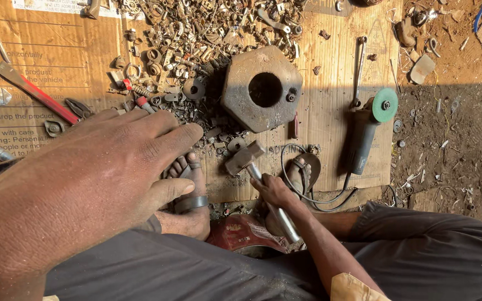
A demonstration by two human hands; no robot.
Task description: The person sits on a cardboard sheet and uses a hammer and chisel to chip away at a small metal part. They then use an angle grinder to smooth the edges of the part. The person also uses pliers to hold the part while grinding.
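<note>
Cardboard sheet: flattened brown cardboard (330, 120) laid over bare dirt, carrying nearly everything; far edge crowded, near edge by the feet.
Left hand: left hand (93, 184) raised close to the camera over the near left part of the sheet, palm down, fingers extended and pressed side by side, thumb slightly apart; nothing held or pinched.
Hexagonal block: rusty six-sided steel block with a round centre hole (261, 89), flat at mid-sheet toward the far edge.
Scrap heap: pile of rusty nuts, washers, rings and brackets (196, 39) along the far edge, spilling up against the block's left side.
Angle grinder: dark-bodied angle grinder with a green disc (370, 125) near the right edge, cable looping back toward the near edge.
Red-handled tool: long flat tool with a red grip (34, 92) lying slantwise near the left edge.
Right hand: right hand (274, 192) at the near edge, fingers curled shut around the hammer handle about midway along it.
Hammer: worn metal hammer with a blocky rusty head and plain steel shaft (246, 158), head low over the sheet just near-side of the block; contact cannot be told.
Handling: likely head-heavy, rigid, smooth and somewhat slippery on the bare shaft; best gripped firmly at the shaft, lower down for more swing.
Spanner: slim grey spanner (359, 69) straight beside the grinder, toward the far right corner.
</note>
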